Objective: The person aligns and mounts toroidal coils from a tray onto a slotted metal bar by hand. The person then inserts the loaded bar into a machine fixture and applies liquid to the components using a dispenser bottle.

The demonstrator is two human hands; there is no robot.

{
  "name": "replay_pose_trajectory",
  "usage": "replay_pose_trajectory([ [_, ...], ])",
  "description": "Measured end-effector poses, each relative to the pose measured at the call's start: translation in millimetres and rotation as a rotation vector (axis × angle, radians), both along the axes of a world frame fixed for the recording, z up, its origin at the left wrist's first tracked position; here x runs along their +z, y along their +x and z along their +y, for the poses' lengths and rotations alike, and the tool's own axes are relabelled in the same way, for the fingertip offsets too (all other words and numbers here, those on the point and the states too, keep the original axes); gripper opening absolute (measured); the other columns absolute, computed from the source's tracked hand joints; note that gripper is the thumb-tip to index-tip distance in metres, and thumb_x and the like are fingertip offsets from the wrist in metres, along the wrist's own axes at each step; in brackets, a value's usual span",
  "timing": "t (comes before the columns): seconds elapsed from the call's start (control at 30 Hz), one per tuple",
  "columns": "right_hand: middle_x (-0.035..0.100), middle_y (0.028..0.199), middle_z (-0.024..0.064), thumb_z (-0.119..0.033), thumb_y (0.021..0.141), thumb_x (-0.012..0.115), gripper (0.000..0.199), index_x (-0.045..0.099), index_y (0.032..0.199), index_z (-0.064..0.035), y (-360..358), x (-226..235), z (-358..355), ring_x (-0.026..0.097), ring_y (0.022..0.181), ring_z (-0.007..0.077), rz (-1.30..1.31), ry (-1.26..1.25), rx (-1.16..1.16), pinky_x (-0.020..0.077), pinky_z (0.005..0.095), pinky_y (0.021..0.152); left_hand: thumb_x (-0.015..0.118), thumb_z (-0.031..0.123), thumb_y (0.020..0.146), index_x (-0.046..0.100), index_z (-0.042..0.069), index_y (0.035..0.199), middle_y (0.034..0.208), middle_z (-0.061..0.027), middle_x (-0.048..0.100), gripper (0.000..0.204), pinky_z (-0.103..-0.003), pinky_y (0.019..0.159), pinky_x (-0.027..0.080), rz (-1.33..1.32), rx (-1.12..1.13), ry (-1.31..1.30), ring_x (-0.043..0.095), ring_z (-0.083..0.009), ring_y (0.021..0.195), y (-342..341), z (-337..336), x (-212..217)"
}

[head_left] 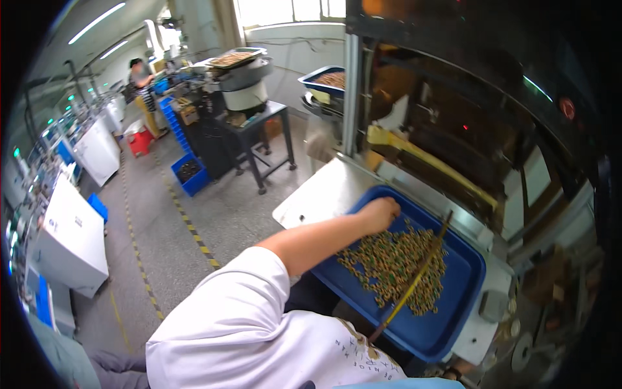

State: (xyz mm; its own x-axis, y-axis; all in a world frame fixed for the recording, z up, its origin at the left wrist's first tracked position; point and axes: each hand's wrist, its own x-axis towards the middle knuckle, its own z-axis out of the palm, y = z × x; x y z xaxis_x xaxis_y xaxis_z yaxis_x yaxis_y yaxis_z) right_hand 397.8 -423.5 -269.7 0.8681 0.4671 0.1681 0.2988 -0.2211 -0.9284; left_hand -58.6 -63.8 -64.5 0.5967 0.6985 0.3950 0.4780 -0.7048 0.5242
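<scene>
My left hand [381, 214] reaches over the far left part of a blue plastic tray [461, 311]. Its fingers are curled closed; what they hold, if anything, is hidden. Many small ring-like metal parts [389, 266], brassy with some green among them, lie heaped across the tray's middle. A thin yellow and brown stick [414, 284] crosses over the tray from its far edge to its near edge, close to my shirt. My right hand cannot be made out.
The tray rests on a pale metal machine table [324, 194], with a dark machine frame [352, 97] behind. Further left stand a metal stand [265, 117], a blue bin [190, 174] and a red stool [138, 139]. A person [144, 87] stands far off in the aisle.
</scene>
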Motion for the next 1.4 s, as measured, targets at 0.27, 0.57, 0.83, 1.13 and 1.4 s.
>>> replay_pose_trajectory([
  [0.27, 0.045, 0.123, 0.0178, -0.014, 0.087, 0.048, 0.041, 0.039, 0.124, 0.0009, -9, 76, 64, 0.049, 0.105, 0.0307, -0.053, 0.017, -0.154, 0.0401, 0.0424, 0.090, 0.051, 0.003, 0.071, 0.057, 0.002, 0.080, 0.083, -0.0164, 0.052, 0.012, -0.041, 0.070, 0.042, -0.007, -0.045, -0.046, 0.051, -0.0348, 0.082, 1, -5, 11],
  [0.57, 0.047, 0.119, 0.0198, -0.011, 0.087, 0.050, 0.041, 0.038, 0.125, -0.0001, -78, 152, 15, 0.048, 0.103, 0.0332, -0.103, -0.112, -0.426, 0.0402, 0.0448, 0.088, 0.056, 0.001, 0.067, 0.057, 0.002, 0.084, 0.088, -0.0150, 0.053, 0.017, -0.039, 0.072, 0.042, 0.067, -0.050, -0.054, 0.050, -0.0327, 0.085, -3, -2, 9],
  [0.83, 0.048, 0.118, 0.0188, -0.017, 0.087, 0.051, 0.043, 0.039, 0.125, -0.0004, -63, 209, 18, 0.049, 0.103, 0.0312, -0.339, 0.183, -0.342, 0.0412, 0.0418, 0.088, 0.055, -0.001, 0.063, 0.059, 0.004, 0.078, 0.084, -0.0161, 0.054, 0.016, -0.041, 0.068, 0.043, -0.038, -0.056, -0.191, 0.052, -0.0352, 0.082, 6, 5, 1],
  [1.13, 0.057, 0.085, 0.0054, -0.009, 0.084, 0.054, 0.024, 0.053, 0.105, 0.0009, -187, 332, 110, 0.052, 0.075, 0.0108, -0.281, 0.048, 0.666, 0.0422, 0.0233, 0.069, 0.061, 0.007, 0.069, 0.062, 0.005, 0.081, 0.080, -0.0125, 0.061, 0.012, -0.037, 0.066, 0.045, -0.025, -0.262, -0.179, 0.057, -0.0281, 0.079, -5, -3, 60],
  [1.4, 0.058, 0.097, 0.0147, -0.001, 0.073, 0.059, 0.042, 0.050, 0.114, -0.0025, -188, 294, 179, 0.059, 0.080, 0.0216, -0.664, -0.451, 0.833, 0.0476, 0.0323, 0.070, 0.059, 0.004, 0.066, 0.065, 0.006, 0.076, 0.078, -0.0115, 0.061, 0.011, -0.037, 0.065, 0.045, 0.048, -0.405, -0.078, 0.057, -0.0284, 0.077, -34, -21, 53],
])
